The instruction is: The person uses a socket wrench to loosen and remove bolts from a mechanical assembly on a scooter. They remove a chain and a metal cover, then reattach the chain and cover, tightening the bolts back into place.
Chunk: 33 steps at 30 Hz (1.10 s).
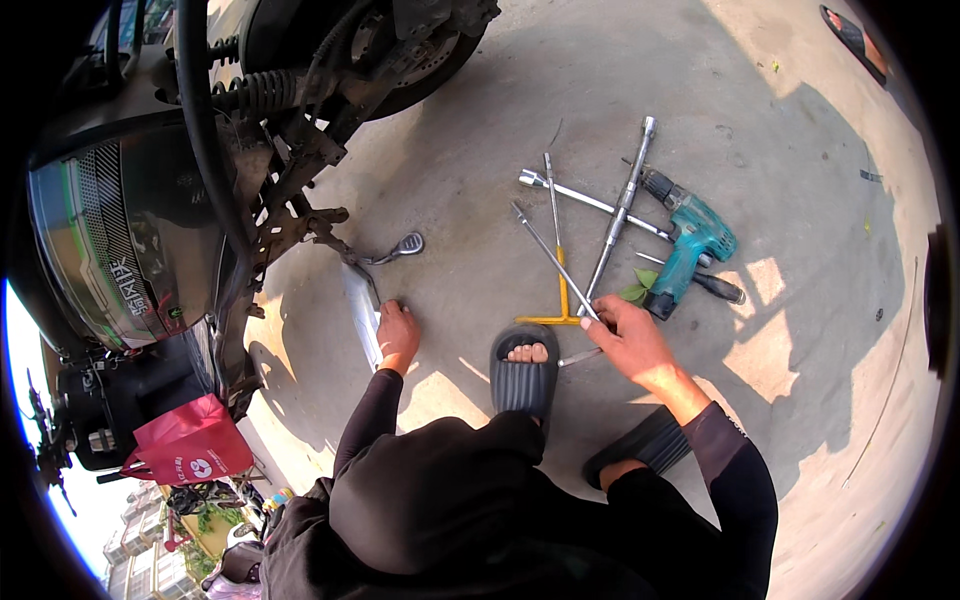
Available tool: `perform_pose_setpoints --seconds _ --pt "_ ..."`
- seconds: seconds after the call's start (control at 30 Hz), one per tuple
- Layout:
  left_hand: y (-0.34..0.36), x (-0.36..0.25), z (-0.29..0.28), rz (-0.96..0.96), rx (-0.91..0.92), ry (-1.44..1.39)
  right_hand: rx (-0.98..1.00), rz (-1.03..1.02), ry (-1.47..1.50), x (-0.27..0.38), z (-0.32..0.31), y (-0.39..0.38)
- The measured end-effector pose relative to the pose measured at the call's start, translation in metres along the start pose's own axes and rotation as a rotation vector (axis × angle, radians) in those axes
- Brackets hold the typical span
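Observation:
My left hand [398, 335] is closed on a dark metal bar [370, 283] beneath the motorbike frame, beside a pale flat piece [361, 318]. A black oval-ended part [408, 246] sticks out near the bar's top. My right hand [625, 335] grips a slim silver rod [547, 250], which slants over a yellow T-handle tool [563, 290]. On the ground around it lie a chrome cross wrench [630, 190], a teal drill [690, 245], a dark-handled screwdriver [722, 288] and a green leaf [641, 287].
A motorbike [120, 230] fills the left side, with a red bag [190, 440] by it. My sandalled feet [525, 380] are on the concrete ground [800, 200] just below the tools. Another person's sandalled foot [855, 40] shows at top right.

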State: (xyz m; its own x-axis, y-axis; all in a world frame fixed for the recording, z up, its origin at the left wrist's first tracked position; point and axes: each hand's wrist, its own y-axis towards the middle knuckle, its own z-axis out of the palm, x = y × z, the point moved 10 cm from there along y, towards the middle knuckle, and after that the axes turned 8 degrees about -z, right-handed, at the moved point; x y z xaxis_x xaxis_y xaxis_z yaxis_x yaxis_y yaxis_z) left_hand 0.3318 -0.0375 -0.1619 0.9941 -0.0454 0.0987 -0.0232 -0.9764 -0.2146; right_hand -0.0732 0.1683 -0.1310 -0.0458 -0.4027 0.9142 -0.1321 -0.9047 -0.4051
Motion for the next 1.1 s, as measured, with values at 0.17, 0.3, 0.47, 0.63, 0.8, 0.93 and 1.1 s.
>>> perform_pose_setpoints --seconds 0.17,0.3,0.47,0.63,0.8,0.93,1.1 --pt "0.000 0.005 0.001 0.022 0.051 0.033 0.133 0.053 0.620 0.010 0.011 -0.011" --pt "-0.003 0.008 -0.002 0.022 0.060 0.038 0.172 0.073 0.630 0.023 0.014 -0.010" --pt "-0.006 -0.024 -0.022 0.156 -0.062 -0.004 -0.136 0.251 0.335 -0.022 -0.004 -0.012" --pt "0.026 -0.182 -0.092 0.288 0.496 -0.550 -0.198 -0.124 0.538 0.068 -0.033 0.014" --pt "0.073 -0.353 -0.180 0.206 0.835 -1.457 -0.286 -0.223 0.690 0.118 -0.038 0.059" --pt "0.116 -0.379 -0.192 0.206 0.786 -1.432 -0.244 -0.225 0.887 0.112 -0.019 0.075" --pt "0.137 -0.374 -0.186 0.172 0.736 -1.499 -0.208 -0.218 0.865 0.115 -0.005 0.085"
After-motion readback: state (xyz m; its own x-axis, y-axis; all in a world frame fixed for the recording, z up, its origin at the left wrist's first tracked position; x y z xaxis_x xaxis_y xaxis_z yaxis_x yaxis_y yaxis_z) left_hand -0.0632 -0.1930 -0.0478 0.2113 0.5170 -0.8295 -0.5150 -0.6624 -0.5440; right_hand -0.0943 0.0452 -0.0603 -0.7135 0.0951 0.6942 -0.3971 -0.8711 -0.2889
